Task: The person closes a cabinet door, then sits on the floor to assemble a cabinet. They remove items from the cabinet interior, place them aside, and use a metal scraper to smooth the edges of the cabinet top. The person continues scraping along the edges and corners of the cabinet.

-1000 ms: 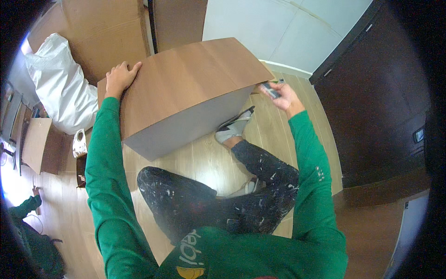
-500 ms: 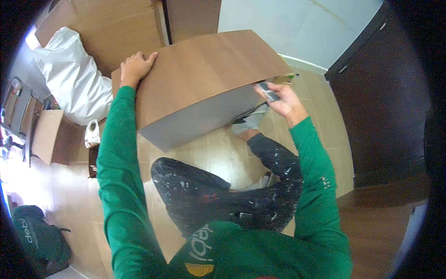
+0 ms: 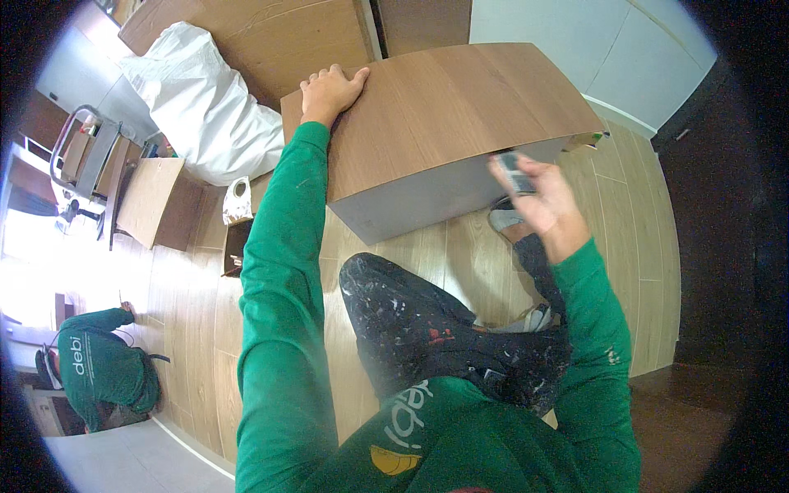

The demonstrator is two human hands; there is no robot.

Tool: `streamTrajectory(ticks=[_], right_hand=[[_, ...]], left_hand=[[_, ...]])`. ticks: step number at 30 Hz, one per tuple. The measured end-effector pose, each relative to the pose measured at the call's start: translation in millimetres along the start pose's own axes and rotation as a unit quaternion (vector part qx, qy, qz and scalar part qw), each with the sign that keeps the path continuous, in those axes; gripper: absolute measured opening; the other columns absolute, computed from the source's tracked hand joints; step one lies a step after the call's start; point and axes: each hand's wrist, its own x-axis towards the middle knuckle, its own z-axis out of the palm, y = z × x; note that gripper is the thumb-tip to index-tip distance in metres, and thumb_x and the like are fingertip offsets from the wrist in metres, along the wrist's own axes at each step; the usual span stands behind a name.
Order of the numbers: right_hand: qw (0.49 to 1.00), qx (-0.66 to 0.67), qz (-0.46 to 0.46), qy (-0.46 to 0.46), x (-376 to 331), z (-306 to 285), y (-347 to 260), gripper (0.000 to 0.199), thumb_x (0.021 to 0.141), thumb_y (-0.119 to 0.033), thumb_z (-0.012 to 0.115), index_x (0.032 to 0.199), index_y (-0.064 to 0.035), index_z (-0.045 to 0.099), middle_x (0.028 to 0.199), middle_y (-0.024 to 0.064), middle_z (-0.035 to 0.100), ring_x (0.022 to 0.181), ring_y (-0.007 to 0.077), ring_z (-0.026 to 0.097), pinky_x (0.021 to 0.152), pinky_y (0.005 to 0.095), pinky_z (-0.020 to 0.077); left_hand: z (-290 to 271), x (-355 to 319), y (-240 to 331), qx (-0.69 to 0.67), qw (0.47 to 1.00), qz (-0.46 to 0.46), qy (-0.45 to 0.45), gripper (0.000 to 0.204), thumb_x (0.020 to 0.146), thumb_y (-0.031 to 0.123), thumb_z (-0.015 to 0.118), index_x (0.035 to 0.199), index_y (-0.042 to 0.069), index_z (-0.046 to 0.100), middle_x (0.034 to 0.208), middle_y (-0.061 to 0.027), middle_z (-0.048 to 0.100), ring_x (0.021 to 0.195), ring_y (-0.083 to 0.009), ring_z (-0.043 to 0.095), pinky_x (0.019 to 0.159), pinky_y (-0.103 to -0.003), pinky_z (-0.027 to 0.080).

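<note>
Wood-grain cabinet panel [image 3: 444, 115], grey underside, tilted

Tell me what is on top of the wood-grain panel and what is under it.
On the wood-grain panel rests the left hand, flat near its far left corner. The right hand holds a small grey object at the near edge. The panel covers whatever lies beneath it.

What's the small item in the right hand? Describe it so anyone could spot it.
Start at the large wood-veneer cabinet panel with its grey edge. At its lower right corner, the right hand holds a small grey, flat, rectangular object in its grip. It is the only handheld item there; what it is cannot be told.
</note>
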Motion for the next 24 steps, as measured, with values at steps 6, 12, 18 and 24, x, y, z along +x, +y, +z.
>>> streamTrajectory(ticks=[6, 12, 18, 24], right_hand=[[0.969, 0.061, 0.222, -0.094, -24.2, 40.3, 79.6, 0.041, 0.091, 0.012, 0.048, 0.129, 0.0096, 0.037, 0.135, 0.0299, 0.043, 0.124, 0.0464, 0.053, 0.109, 0.0569, 0.0510], [0.999, 0.012, 0.040, 0.033, -33.8, 48.7, 40.0, 0.046, 0.092, 0.009, 0.047, 0.135, 0.0101, 0.034, 0.136, 0.0295, 0.045, 0.124, 0.0444, 0.054, 0.109, 0.0548, 0.0508], [0.955, 0.088, 0.259, -0.113, -33.2, 44.2, 44.5, 0.039, 0.095, 0.007, 0.050, 0.132, 0.0125, 0.038, 0.137, 0.0326, 0.043, 0.129, 0.0468, 0.050, 0.112, 0.0581, 0.0467], [0.992, 0.038, 0.119, 0.000, -36.4, 44.9, 44.5, 0.036, 0.094, 0.010, 0.050, 0.128, 0.0109, 0.039, 0.134, 0.0303, 0.046, 0.126, 0.0445, 0.052, 0.111, 0.0596, 0.0478]], left_hand=[[0.2, 1.0, -2.5, -0.018, 1.000, 0.009, -0.005, 0.085, 0.093, 0.075, 0.043, 0.123, -0.001, 0.067, 0.131, -0.0266, 0.064, 0.129, -0.0427, 0.057, 0.109, -0.057, 0.038], [1.7, -5.8, 0.4, -0.007, 1.000, -0.008, 0.012, 0.082, 0.094, 0.070, 0.044, 0.129, -0.001, 0.064, 0.133, -0.0236, 0.064, 0.129, -0.0397, 0.056, 0.111, -0.053, 0.036], [-0.2, -2.8, 3.4, -0.013, 1.000, -0.003, -0.005, 0.082, 0.094, 0.070, 0.043, 0.131, -0.001, 0.063, 0.135, -0.0238, 0.062, 0.131, -0.0396, 0.054, 0.111, -0.053, 0.036], [-0.4, -4.5, 8.7, 0.010, 1.000, -0.024, -0.001, 0.085, 0.094, 0.071, 0.041, 0.132, -0.002, 0.062, 0.136, -0.0243, 0.061, 0.132, -0.0404, 0.053, 0.111, -0.052, 0.036]])
